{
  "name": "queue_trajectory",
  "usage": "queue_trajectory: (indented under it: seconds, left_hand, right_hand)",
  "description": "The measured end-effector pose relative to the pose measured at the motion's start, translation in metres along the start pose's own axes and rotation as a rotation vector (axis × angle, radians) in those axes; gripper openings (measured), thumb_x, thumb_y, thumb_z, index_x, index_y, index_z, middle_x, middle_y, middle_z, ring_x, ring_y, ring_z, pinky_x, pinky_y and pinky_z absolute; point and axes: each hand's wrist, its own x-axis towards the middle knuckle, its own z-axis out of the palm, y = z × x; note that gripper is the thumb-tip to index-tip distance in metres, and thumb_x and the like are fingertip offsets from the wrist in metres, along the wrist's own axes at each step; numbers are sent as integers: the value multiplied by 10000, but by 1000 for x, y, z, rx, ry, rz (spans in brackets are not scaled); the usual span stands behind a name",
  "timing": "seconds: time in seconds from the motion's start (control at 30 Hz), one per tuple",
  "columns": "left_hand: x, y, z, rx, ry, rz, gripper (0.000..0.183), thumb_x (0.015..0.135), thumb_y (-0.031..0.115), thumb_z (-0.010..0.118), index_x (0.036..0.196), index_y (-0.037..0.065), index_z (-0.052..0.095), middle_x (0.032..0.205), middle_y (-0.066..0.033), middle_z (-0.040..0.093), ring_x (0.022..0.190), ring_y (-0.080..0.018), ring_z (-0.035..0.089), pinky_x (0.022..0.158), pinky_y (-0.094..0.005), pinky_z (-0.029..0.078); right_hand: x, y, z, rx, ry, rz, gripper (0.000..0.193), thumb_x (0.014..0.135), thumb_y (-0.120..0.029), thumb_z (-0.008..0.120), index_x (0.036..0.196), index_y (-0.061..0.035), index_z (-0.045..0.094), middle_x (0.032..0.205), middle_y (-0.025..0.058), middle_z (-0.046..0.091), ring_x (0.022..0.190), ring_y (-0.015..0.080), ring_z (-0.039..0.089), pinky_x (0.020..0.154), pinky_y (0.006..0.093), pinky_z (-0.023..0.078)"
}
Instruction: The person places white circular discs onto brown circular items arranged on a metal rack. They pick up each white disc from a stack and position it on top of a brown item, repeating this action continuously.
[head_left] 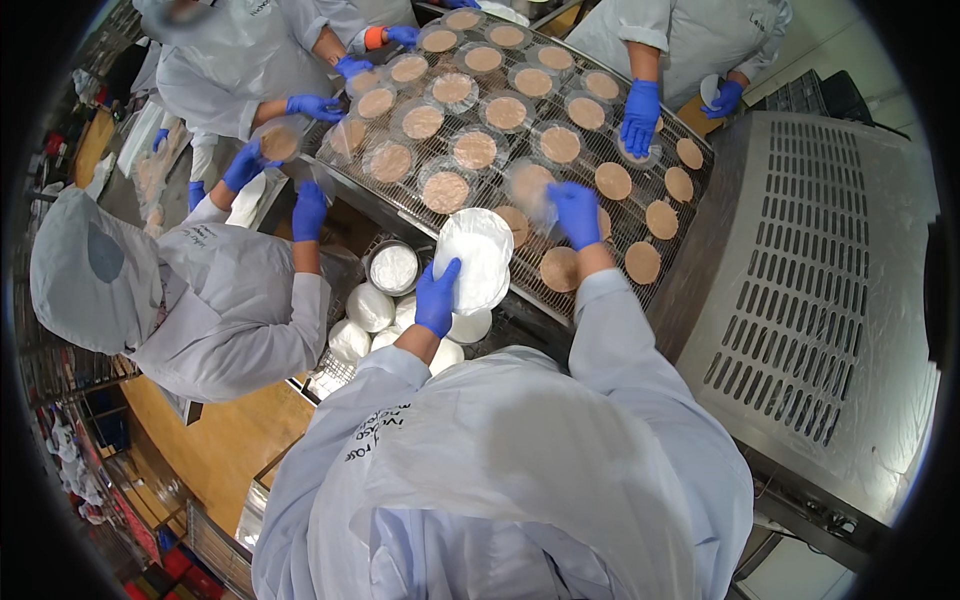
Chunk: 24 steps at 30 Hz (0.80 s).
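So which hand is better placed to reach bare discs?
Probably the right hand: it's over the mesh belt near bare discs, seemingly pinching translucent film, while the left hand holds a white stack.

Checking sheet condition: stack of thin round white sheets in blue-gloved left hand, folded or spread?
Spread: the stack shows a broad, rounded face with no visible fold, held near its edge by the left hand.

Right hand [577, 213] extends farther forward than left hand [436, 299].

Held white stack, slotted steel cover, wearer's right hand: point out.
Held white stack [475, 262], head view: middle of top sheet.
Slotted steel cover [808, 285], head view: slotted area's middle.
Wearer's right hand [577, 213], head view: back of blue glove.
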Motion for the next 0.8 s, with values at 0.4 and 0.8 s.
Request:
queue_trajectory:
  seconds: [0.4,0.8]
  left_hand:
    - [-11,18,5,-17,-2,11,482,845,190,622,1223,-59,458,1121,-136,566,975,-194,571,828,-298,472]
    - [6,2,4,22,-5,35,459,847,204,620,1193,-64,480,1089,-123,587,940,-189,588,815,-296,477]
  right_hand:
    - [5,22,-32,-122,-112,-23,363,844,-64,447,1196,-69,532,1260,183,497,1166,335,470,972,377,384]
    - [-50,-61,48,226,-68,-173,287,808,-229,598,1007,-23,585,858,223,618,800,383,598,702,404,468]
